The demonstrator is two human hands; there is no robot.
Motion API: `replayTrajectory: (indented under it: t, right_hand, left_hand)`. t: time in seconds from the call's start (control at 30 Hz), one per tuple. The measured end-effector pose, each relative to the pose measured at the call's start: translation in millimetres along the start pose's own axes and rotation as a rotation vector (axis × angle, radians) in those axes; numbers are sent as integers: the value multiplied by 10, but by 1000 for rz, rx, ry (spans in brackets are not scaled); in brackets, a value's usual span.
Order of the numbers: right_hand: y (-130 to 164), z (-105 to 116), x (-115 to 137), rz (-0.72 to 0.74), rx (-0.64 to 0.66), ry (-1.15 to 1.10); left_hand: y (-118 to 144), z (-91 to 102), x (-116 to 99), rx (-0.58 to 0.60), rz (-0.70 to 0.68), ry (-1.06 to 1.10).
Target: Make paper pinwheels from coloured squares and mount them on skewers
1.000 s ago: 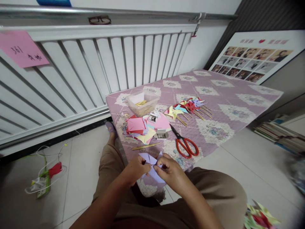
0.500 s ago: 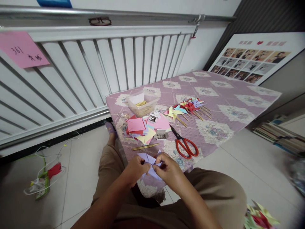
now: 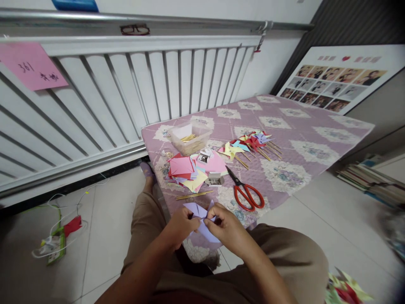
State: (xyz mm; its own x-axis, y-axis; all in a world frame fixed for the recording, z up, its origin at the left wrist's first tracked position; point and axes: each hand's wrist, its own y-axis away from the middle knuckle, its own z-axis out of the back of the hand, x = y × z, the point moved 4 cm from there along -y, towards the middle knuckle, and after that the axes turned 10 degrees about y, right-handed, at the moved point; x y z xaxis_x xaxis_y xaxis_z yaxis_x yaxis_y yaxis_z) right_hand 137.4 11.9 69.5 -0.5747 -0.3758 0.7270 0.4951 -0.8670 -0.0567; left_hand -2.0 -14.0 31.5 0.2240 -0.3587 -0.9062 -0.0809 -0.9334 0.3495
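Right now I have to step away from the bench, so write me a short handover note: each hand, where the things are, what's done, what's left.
Left hand: grip closed on the lilac paper piece, at its left side.
Right hand: pinching the same piece from the right, at the near edge of the table.
Things: stack of coloured paper squares, wooden sticks and red scissors just beyond the hands; clear box further back.
Done: a row of finished pinwheels lies mid-table.
Left: the lilac piece is partly folded, with no stick on it; many squares unused.
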Motion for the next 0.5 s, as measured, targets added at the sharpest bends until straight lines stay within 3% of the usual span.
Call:
replayTrajectory:
  t: [0.23,0.5]
  right_hand:
    - [-20,5,-7,-6,-17,19]
    - [-15,-172,-139,-222,-77,-199]
  left_hand:
    - [9,-12,-23,6,15,-2]
    - [-37,19,41,-36,8,48]
